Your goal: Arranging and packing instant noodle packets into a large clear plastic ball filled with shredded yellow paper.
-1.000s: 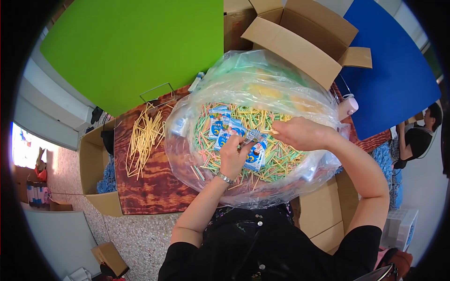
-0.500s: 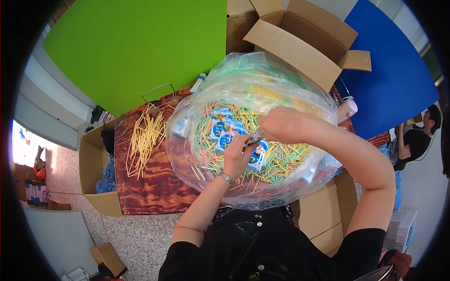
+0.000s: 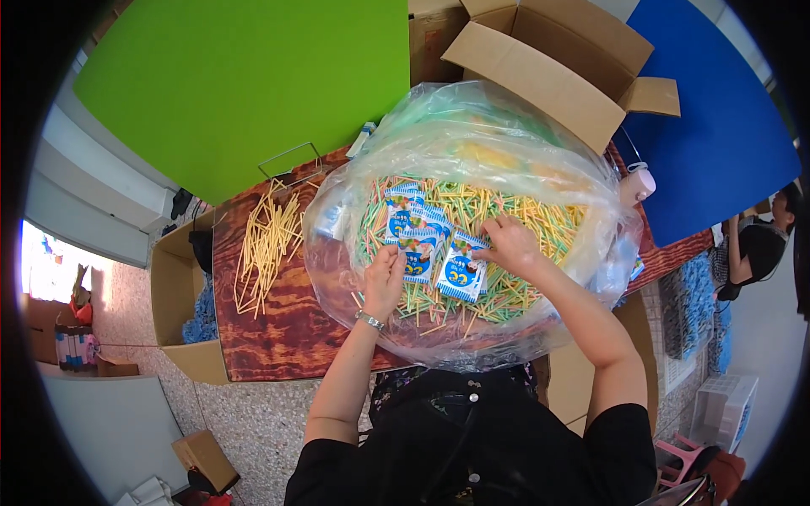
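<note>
Several blue-and-white printed packets lie on a heap of thin pastel sticks (image 3: 540, 221) in yellow, green and pink, inside a large clear plastic bag (image 3: 337, 291). My left hand (image 3: 384, 281) is closed, its fingertips together beside the left edge of a front packet (image 3: 416, 257). Whether anything is pinched there is too small to tell. My right hand (image 3: 511, 244) is over the sticks, with thumb and fingers apart. Its thumb reaches the upper right edge of the right-hand packet (image 3: 461, 268).
Loose pale yellow sticks (image 3: 266, 244) lie on the red-brown wooden table (image 3: 278, 346) to the left. An open cardboard box (image 3: 540, 80) stands behind the bag. A pink cylindrical object (image 3: 637, 187) is at the right, and another person (image 3: 759, 249) sits beyond it.
My hands have moved apart from where they met above the packets. The right hand has come down onto the sticks; the left has drawn back to the left. The right-hand packet is now uncovered.
</note>
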Available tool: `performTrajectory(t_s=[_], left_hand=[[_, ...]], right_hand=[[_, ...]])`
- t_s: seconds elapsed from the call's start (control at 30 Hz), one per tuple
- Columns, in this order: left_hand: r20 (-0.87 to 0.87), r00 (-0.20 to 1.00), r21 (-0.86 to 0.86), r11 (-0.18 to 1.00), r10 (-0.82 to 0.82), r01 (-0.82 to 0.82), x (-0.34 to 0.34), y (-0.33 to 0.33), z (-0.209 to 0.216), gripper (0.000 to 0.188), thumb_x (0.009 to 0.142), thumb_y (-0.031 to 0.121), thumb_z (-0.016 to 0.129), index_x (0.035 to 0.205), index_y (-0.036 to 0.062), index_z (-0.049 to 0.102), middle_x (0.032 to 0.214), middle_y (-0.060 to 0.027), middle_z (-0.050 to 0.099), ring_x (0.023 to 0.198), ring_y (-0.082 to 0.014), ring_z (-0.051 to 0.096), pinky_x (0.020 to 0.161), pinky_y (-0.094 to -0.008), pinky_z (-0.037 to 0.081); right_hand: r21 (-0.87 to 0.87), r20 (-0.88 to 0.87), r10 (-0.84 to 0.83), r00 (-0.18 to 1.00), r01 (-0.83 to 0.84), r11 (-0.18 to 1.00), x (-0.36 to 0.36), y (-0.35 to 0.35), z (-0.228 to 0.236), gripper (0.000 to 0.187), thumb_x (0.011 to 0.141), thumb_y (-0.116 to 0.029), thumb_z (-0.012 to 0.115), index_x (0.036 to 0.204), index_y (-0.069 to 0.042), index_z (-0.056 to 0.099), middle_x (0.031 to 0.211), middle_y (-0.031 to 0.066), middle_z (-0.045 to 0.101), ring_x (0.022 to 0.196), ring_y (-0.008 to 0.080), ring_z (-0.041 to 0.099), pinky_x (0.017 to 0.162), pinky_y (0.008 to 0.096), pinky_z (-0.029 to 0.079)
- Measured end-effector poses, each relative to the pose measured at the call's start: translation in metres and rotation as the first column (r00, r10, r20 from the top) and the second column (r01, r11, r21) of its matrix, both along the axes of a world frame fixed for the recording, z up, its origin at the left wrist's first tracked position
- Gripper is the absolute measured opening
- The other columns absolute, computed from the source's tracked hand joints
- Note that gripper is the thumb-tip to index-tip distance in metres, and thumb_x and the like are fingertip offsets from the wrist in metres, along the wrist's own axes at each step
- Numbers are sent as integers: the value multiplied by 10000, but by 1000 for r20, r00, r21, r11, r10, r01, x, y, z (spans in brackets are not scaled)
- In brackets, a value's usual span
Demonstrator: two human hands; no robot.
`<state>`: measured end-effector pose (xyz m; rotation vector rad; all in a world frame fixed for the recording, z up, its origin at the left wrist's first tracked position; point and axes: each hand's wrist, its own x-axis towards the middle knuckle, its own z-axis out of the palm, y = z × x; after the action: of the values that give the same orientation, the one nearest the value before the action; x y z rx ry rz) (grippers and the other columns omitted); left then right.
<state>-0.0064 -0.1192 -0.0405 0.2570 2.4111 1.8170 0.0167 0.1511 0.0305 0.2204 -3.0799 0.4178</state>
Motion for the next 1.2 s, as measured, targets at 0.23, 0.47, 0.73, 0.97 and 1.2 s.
performTrajectory(t_s=[0.23, 0.47, 0.73, 0.97, 1.2], left_hand=[[-477, 873, -384, 871, 98, -307, -3, 31, 0, 160, 852, 138, 647, 984, 51, 625, 968, -133, 629, 952, -312, 580, 829, -404, 449], [-648, 753, -352, 830, 117, -433, 4, 41, 18, 377, 824, 165, 680, 1166, 37, 585, 1136, -173, 561, 1078, -356, 505, 923, -442, 403], [48, 978, 44, 978, -204, 202, 22, 76, 54, 227, 841, 209, 714, 837, 3, 620, 669, -53, 558, 615, -128, 499, 566, -301, 413], [103, 967, 232, 951, -234, 205, 13, 96, 52, 115, 836, 82, 726, 823, 2, 644, 727, 6, 651, 605, -17, 537, 516, -180, 416], [124, 983, 278, 955, -138, 99, 1, 109, 49, 159, 802, 91, 757, 833, 11, 624, 700, 9, 607, 617, -45, 534, 529, -199, 416]], right_hand=[[-68, 12, 56, 998, -55, 996, -6, 4, -13, 187, 782, -245, 709, 860, -117, 598, 829, 69, 636, 889, 283, 617, 728, 426, 513], [83, -271, 188, 944, -172, 982, 6, 16, 15, 102, 781, -204, 700, 810, -120, 649, 816, 27, 642, 822, 237, 626, 638, 358, 519], [-516, -50, 170, 984, -171, 839, 14, 8, 65, 178, 851, -234, 668, 923, -75, 632, 760, 75, 636, 715, 285, 630, 609, 373, 502], [-706, 74, 110, 991, -26, 707, 19, 31, 62, 135, 881, -135, 658, 973, -35, 652, 805, 79, 699, 718, 124, 666, 637, 269, 509], [-768, 75, 102, 992, -8, 640, 6, 42, 50, 129, 880, -92, 668, 977, -9, 652, 795, 47, 683, 727, 92, 635, 647, 254, 503]])
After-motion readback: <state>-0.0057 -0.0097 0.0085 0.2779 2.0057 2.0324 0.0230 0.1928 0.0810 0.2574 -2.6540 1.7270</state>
